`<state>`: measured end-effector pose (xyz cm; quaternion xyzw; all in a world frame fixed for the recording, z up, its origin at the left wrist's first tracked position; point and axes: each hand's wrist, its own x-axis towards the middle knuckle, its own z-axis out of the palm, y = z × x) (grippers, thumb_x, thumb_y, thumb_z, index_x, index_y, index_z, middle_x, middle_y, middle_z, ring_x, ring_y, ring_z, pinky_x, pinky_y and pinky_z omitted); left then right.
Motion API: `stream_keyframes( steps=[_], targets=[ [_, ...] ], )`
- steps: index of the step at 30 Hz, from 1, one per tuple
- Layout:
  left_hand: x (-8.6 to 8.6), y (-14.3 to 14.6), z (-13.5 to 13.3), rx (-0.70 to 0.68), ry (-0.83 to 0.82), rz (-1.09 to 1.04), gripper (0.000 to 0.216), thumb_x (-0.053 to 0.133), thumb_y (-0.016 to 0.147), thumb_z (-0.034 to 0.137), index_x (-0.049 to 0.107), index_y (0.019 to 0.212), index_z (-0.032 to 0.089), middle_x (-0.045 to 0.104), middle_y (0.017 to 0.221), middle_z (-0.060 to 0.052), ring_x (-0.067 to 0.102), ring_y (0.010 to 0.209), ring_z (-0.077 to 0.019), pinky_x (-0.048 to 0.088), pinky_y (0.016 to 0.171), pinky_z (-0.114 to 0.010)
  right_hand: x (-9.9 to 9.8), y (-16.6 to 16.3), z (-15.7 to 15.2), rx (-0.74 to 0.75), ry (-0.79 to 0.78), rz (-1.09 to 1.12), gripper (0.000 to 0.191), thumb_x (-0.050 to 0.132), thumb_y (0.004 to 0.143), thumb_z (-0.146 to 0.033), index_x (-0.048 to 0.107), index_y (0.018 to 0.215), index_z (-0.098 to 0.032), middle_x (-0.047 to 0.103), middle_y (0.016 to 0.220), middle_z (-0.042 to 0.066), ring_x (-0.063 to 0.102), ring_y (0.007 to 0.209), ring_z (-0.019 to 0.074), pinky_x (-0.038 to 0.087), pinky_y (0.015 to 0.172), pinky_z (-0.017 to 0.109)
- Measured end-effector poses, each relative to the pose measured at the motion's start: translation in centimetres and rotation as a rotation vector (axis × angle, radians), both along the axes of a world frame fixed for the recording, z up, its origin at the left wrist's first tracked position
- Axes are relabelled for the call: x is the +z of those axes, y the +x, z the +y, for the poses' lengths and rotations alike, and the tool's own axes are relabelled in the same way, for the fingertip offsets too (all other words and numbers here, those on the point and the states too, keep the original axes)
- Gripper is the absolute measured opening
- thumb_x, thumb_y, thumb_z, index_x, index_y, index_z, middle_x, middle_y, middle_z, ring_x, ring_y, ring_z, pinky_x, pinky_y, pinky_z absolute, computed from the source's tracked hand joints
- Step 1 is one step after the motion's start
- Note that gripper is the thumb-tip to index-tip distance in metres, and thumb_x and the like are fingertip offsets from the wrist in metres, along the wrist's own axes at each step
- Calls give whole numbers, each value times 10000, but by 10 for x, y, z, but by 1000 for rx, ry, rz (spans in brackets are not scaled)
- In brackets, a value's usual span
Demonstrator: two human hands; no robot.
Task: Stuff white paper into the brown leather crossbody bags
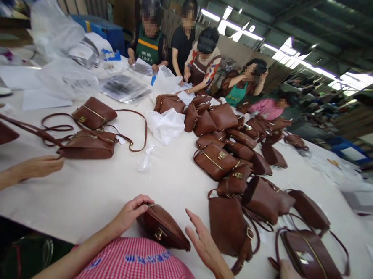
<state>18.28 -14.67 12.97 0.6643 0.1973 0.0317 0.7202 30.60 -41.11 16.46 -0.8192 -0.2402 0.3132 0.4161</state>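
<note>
A small brown leather handbag (165,227) with a gold-coloured clasp lies tilted on the white table, close against my checked apron. My left hand (131,215) grips its upper left corner, thumb and fingers closed over the edge. Just past the bag's right end, my right hand (203,241) is raised with its fingers stretched out and nothing in them. Beside that hand rests a larger brown bag (227,226) with a buckled strap.
Brown bags are heaped (218,158) right of centre. A co-worker's hand (42,167) is at the left beside two strapped bags (89,145); another person's hand (290,275) is by a bag at lower right. White wrapping (165,125) and clear plastic (146,159) lie mid-table. Several people stand opposite.
</note>
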Motion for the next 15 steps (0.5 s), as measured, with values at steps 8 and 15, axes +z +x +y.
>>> stream_keyframes(
  steps=[8, 15],
  targets=[
    [-7, 0, -2, 81, -143, 24, 425, 626, 800, 552, 719, 1018, 199, 690, 1060, -72, 561, 1102, -289, 361, 1058, -428, -47, -50, -16, -96, 83, 23, 663, 531, 889, -361, 306, 1505, -269, 390, 1533, 49, 395, 1388, 247, 311, 1159, 371],
    [-9, -10, 2, 46, -275, 24, 627, 553, 812, 686, 637, 1240, 236, 605, 1342, -94, 451, 1314, -311, 300, 1133, -457, -78, -51, -30, -324, 205, 241, 1023, 603, 763, -628, 99, 1549, -209, 403, 1499, 200, 506, 1292, 349, 522, 897, 386]
  ],
)
